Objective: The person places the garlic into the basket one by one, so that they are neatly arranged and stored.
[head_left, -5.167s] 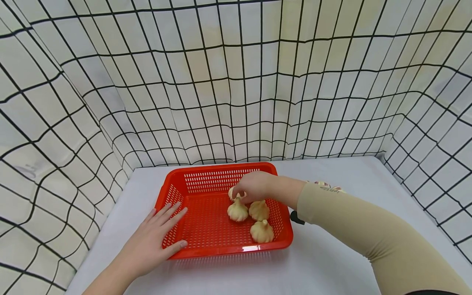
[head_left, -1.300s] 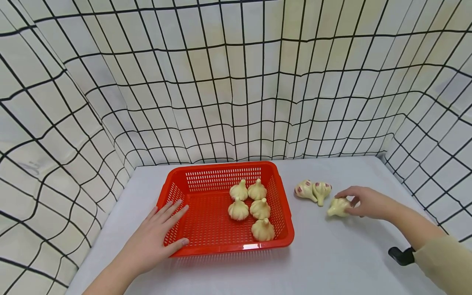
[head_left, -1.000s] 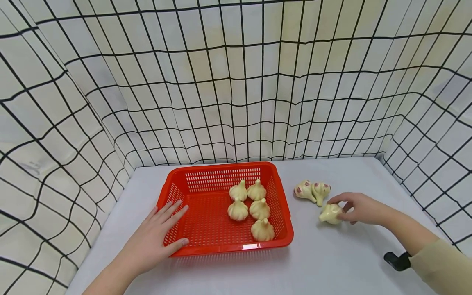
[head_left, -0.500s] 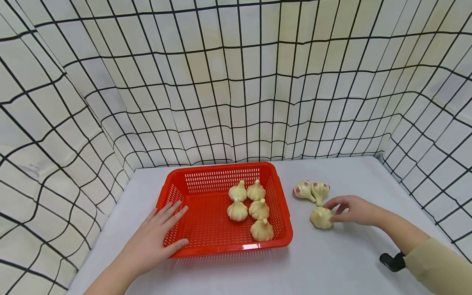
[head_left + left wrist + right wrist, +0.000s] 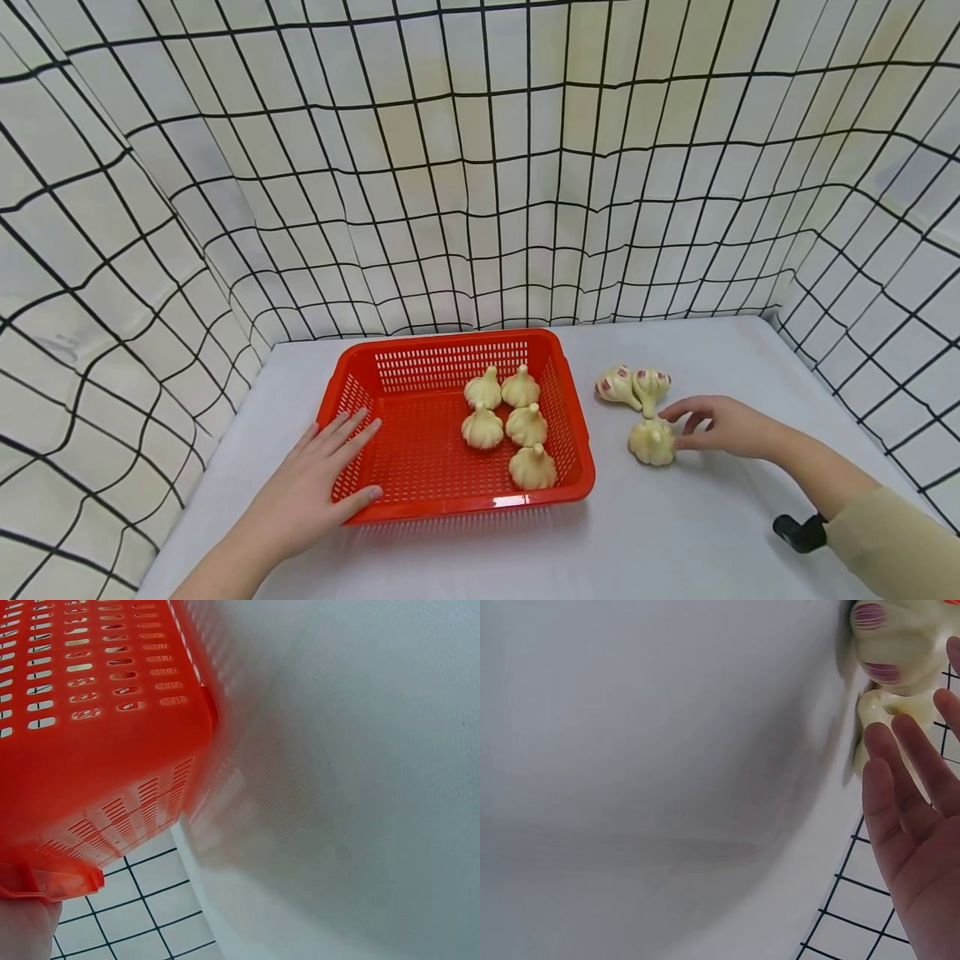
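Observation:
A red plastic basket (image 5: 457, 507) stands on the white table, with several pale garlic bulbs (image 5: 482, 428) grouped in its right half. My left hand (image 5: 300, 487) rests over the basket's left rim, fingers spread and straight. To the right of the basket, a pale garlic bulb (image 5: 649, 444) sits upright on the table. My right hand (image 5: 723, 427) is just at its right side, thumb and fingertips close to it; the right wrist view shows these fingers (image 5: 885, 795) loosely bent and apart. Whether they touch the bulb is hard to tell.
Two purple-streaked garlic bulbs (image 5: 617, 387) lie side by side behind the upright one. A white wall with black netting (image 5: 480, 208) closes off the back and both sides. A black device (image 5: 798, 533) is at the right forearm.
Earlier my right hand was in the basket among the bulbs. It then held a tipped garlic bulb at the right, moved it left and stood it upright. The left hand has stayed put.

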Demonstrator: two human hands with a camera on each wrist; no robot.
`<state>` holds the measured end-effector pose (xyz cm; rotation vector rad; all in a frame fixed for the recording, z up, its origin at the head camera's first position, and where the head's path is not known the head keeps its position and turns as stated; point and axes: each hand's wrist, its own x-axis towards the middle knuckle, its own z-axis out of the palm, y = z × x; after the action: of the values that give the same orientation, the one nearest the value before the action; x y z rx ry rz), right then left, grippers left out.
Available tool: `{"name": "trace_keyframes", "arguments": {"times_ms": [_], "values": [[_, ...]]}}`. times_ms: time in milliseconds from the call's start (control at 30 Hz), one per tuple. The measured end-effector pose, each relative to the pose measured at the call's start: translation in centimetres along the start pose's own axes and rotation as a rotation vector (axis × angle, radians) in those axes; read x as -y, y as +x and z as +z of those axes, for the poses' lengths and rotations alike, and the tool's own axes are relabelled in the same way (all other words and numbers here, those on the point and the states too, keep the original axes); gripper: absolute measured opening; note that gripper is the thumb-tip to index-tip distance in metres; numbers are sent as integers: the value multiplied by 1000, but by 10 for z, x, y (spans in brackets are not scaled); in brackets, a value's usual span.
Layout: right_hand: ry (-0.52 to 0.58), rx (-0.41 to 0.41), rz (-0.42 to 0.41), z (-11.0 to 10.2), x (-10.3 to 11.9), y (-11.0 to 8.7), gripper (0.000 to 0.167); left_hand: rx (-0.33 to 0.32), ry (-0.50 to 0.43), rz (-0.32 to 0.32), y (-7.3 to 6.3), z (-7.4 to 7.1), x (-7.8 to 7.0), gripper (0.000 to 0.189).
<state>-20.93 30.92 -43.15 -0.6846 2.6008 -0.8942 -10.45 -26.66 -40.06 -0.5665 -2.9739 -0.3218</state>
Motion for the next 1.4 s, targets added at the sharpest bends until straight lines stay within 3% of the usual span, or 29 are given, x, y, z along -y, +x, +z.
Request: {"name": "trace_keyframes", "arguments": {"times_ms": [333,800,1067,1400], "values": [[-72,-77,-78,-7,17,-5,44,4,-1,-6,0,0,0,82],[-173,-95,-113,10,39,5,35,8,8,-11,0,0,1,83],[-218,-117,-139,15,42,7,25,-3,12,0,-1,0,0,82],[-302,-130,-141,14,44,7,24,8,11,-6,-1,0,-1,85]]}}
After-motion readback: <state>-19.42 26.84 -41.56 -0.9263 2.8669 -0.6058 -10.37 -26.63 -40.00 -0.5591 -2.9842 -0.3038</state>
